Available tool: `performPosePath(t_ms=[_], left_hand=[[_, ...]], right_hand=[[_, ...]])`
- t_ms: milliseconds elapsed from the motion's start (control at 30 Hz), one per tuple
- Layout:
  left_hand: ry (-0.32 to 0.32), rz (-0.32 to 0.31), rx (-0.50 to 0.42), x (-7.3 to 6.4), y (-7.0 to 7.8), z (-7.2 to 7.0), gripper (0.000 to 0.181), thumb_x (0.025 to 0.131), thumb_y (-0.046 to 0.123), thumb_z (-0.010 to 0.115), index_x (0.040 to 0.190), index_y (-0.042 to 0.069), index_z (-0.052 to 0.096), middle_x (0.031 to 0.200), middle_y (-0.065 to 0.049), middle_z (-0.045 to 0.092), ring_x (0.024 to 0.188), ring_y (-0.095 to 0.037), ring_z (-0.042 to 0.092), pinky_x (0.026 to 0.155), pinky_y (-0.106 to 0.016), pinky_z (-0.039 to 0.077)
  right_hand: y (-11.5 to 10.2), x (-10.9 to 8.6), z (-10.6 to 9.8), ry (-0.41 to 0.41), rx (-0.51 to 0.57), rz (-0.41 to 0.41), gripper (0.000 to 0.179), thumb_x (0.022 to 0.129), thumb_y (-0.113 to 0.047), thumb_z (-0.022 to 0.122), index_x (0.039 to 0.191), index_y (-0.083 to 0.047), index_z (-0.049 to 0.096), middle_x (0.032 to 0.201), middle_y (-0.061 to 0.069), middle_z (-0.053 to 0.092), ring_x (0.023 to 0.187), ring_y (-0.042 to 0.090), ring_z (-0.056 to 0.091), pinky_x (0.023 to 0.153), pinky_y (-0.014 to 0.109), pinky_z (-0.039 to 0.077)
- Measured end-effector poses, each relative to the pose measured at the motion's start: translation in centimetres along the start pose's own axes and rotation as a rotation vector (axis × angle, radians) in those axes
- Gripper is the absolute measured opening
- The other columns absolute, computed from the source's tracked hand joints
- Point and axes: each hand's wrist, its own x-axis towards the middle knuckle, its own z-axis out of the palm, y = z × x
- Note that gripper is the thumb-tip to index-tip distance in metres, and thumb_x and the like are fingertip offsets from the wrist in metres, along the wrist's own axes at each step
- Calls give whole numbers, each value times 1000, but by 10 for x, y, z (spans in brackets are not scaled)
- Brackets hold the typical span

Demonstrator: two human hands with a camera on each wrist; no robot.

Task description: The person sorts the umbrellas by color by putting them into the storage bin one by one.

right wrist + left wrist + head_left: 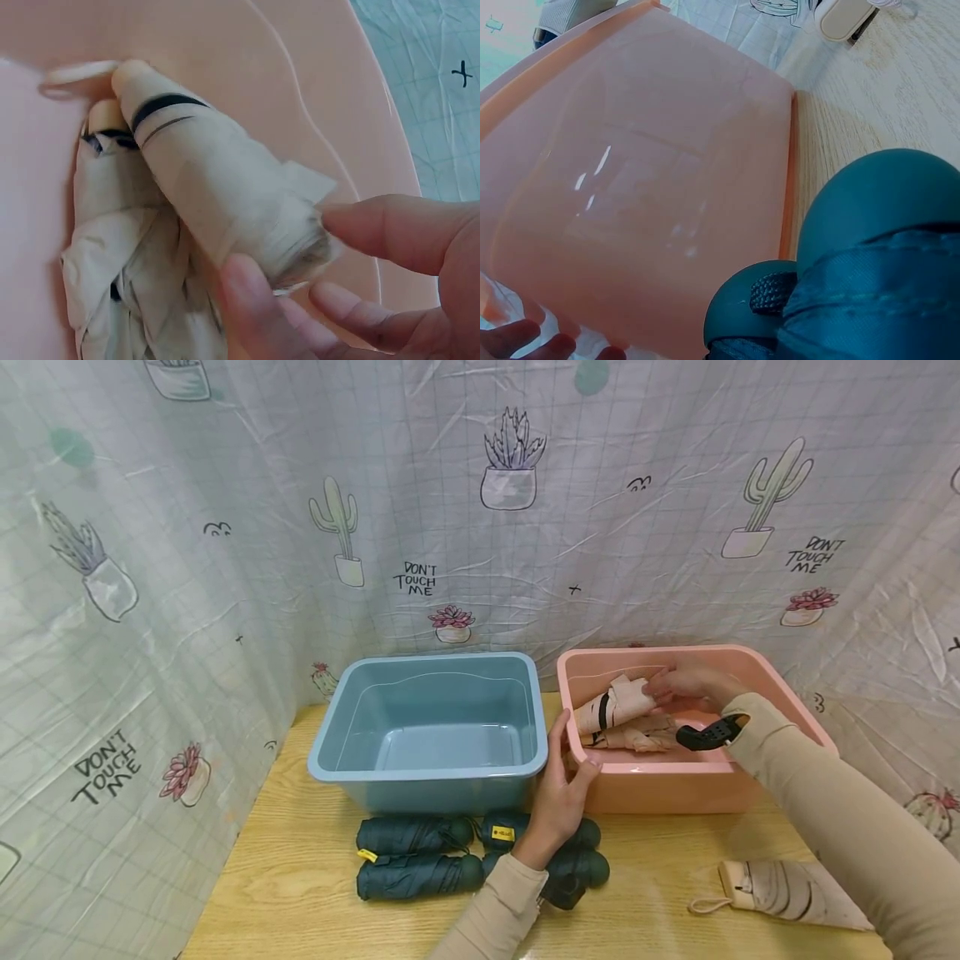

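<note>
**Pink tub (675, 791) braced at one corner, umbrellas handled inside**

The near-left corner is gripped by the left hand (561, 802), presumably so that sliding is prevented. Within the tub, right of the head view, the upper cream umbrella (633, 700) is laid partly over the lower cream umbrella (643, 732), handles leftward, probably to save room. Its free end is met by the thumb and fingers of the right hand (693, 683); whether it is gripped or only touched cannot be told. The blue tub (442, 794) is stood alongside, mid-frame. On the table (277, 877), lower centre, four dark green umbrellas (420, 877) are laid in pairs, apparently grouped by colour. Another cream umbrella (787, 887) is laid at lower right.
</note>
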Motion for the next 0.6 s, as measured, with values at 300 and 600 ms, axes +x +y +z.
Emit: performPosePath(t_ms=[300, 600], left_hand=[[6, -4, 1, 0, 1, 0, 75, 97, 38, 57, 161, 42, 19, 167, 4, 26, 147, -19, 40, 119, -48, 38], [8, -7, 2, -2, 1, 2, 74, 98, 37, 58, 161, 42, 19, 165, 2, 30, 143, -17, 43, 116, -46, 41]], right_hand=[[4, -10, -11, 22, -74, 5, 44, 104, -19, 53, 134, 12, 45, 126, 25, 58, 105, 27, 68, 102, 50, 54], [-5, -37, -19, 53, -82, -86, 56, 108, -31, 49, 147, 8, 39, 131, 27, 63, 103, 21, 72, 95, 45, 58]])
